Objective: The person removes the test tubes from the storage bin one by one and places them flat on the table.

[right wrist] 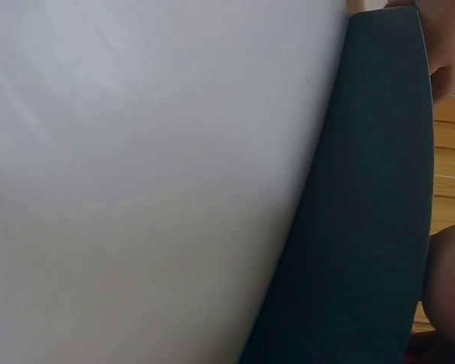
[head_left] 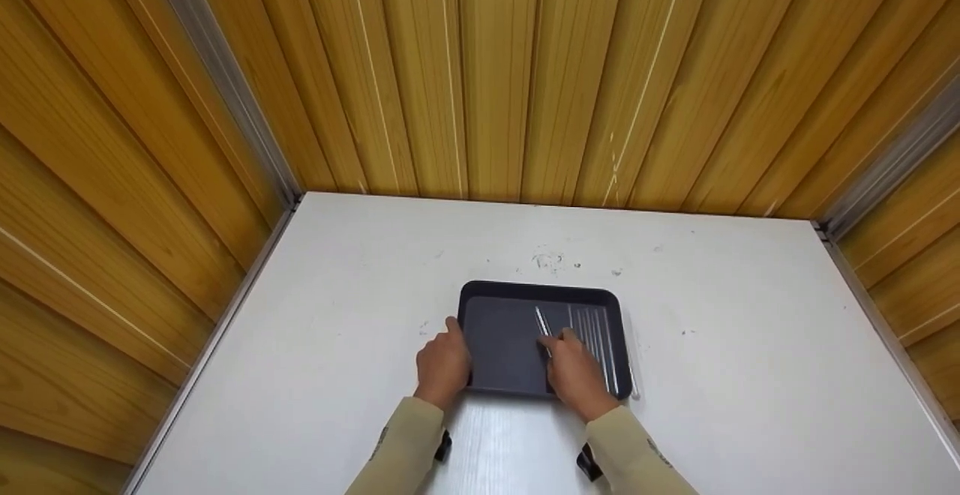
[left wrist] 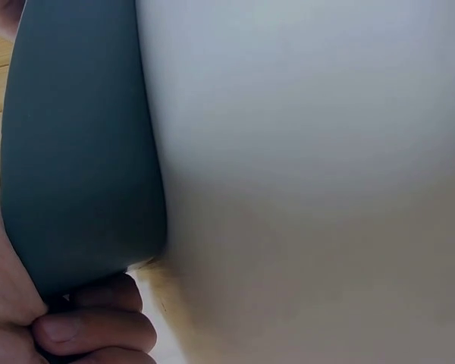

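We see a dark tray (head_left: 502,345) lying on the white table (head_left: 750,375), enclosed by wood-panelled walls (head_left: 495,75). Thin metal rods (head_left: 600,341) lie in the tray's right half. Our left hand (head_left: 444,364) grips the tray's left rim; our right hand (head_left: 574,371) pinches one rod (head_left: 541,322) above the tray floor.

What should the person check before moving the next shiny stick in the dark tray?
1. Left hand steadies the tray at its left edge: ok.
2. Tray lies flat on the white table: ok.
3. Right hand pinches one thin metal rod, angled away from the others: ok, though the fingertip grip is too small to confirm.
4. Other rods lie in a neat row on the tray's right side: ok.
5. One rod seems to lie off the tray's right rim: not ok.
6. Rod count: cannot tell.
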